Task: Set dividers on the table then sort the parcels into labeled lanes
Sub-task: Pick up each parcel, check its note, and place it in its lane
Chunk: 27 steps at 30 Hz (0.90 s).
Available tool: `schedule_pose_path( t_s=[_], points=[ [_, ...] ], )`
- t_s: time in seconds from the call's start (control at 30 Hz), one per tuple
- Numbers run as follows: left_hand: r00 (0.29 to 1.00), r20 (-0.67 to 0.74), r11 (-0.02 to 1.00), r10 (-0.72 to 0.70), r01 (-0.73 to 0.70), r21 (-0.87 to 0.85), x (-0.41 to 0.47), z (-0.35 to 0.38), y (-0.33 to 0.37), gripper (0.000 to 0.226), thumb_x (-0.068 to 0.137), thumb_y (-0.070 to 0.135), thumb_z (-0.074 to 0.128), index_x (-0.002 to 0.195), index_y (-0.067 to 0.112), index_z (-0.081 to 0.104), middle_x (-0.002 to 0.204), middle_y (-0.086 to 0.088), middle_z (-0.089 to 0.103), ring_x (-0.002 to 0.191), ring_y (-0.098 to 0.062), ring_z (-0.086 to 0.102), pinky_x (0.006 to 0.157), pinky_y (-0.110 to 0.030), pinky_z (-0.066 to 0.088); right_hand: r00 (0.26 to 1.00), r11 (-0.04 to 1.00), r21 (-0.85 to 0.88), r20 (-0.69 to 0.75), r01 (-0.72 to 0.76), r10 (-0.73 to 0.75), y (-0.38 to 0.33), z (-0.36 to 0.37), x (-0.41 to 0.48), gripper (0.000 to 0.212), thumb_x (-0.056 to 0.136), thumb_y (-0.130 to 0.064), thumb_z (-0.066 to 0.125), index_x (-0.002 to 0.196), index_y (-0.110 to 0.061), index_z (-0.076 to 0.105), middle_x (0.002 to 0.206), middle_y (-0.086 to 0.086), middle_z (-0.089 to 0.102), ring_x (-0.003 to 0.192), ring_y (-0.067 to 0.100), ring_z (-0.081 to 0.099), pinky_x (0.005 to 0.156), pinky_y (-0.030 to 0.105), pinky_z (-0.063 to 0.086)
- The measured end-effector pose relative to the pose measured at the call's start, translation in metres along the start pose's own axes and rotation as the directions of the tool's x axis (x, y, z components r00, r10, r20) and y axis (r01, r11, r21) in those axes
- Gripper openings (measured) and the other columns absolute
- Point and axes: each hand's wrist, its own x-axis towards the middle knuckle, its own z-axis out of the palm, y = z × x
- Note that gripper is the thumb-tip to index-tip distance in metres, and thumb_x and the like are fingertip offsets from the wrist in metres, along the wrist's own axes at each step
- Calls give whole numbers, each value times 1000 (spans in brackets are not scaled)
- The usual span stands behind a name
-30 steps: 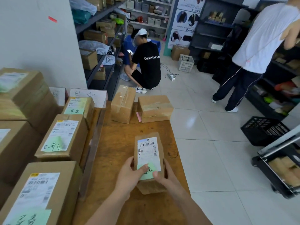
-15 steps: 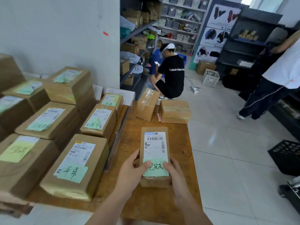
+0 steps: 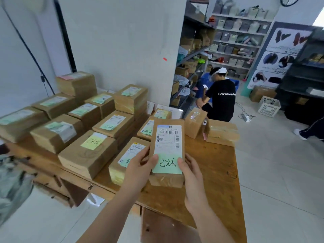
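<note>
Parcel [image 3: 167, 151] pinched between left hand [image 3: 140, 168] and right hand [image 3: 192, 176], thumbs on label, above table [image 3: 215, 172]

Brown cardboard parcel [image 3: 167, 148], white barcode label [image 3: 168, 137], green handwritten note [image 3: 166, 164], held flat above table [image 3: 215, 172], tagged parcels [image 3: 87, 155] in rows at left

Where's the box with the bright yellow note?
Head view, left of centre: the yellow-note box sits near the table's front edge, left of the held parcel.
</note>
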Motion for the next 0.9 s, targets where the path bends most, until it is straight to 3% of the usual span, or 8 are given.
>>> schedule_pose_path(
  t_s=[0.07,0.17,0.27,0.37,0.47,0.63,0.8,0.9],
  points=[
    [1000,-11,1000,10,-10,-2,-5,-19,9,30,94,23,61,105,51,55,91,20,73,84,-2,71,63,-19,56,1000,1000,-15,31,-1,1,0,20,-4,58,65,-49,70,120,-37,57,109,-5,73,101,15,68,89,39,56],
    [999,-42,1000,10,-10,-2,-5,-49,19,30,95,25,60,108,52,54,92,13,75,85,-4,71,62,-18,55,998,1000,-16,70,-4,5,1,51,-5,54,66,-49,69,118,-38,57,105,-5,73,101,15,68,90,38,55],
    [998,-64,1000,4,-5,-8,2,-81,25,25,95,25,59,101,49,57,89,12,75,87,-7,71,71,-23,57,995,1000,-3,98,-14,14,3,84,-3,40,76,-41,70,114,-39,58,103,-4,74,98,15,69,78,31,56],
    [997,-75,1000,-5,3,-18,14,-114,32,25,94,27,60,115,39,55,96,8,74,90,-9,70,71,-21,57,995,1000,9,96,-25,24,6,119,2,25,85,-31,68,108,-38,62,103,-1,74,96,17,70,71,30,56],
    [996,-84,1000,-14,14,2,30,-145,37,36,94,30,61,129,33,53,97,8,73,87,-7,71,66,-21,57,996,999,8,83,-46,45,14,153,9,29,84,-35,70,111,-39,61,108,2,72,102,21,68,82,39,58],
    [997,-62,999,-39,42,34,63,-190,42,30,96,30,58,125,34,50,102,9,71,79,-1,70,56,-15,52,999,999,-12,16,-46,47,29,206,26,34,87,-38,68,118,-40,56,109,-4,70,105,17,63,89,40,54],
    [998,-50,990,-42,49,131,96,-217,46,42,96,34,56,137,33,45,108,10,68,88,-2,67,58,-16,52,996,996,2,-22,-90,90,34,241,48,30,89,-38,65,117,-39,54,102,-7,70,102,16,61,85,37,50],
    [998,-37,986,-53,58,158,121,-225,46,34,96,35,56,129,39,46,105,11,70,87,-3,68,59,-17,53,994,995,-5,-36,-101,100,33,255,69,27,89,-39,66,113,-39,55,103,-5,71,103,17,62,82,36,49]
  ],
)
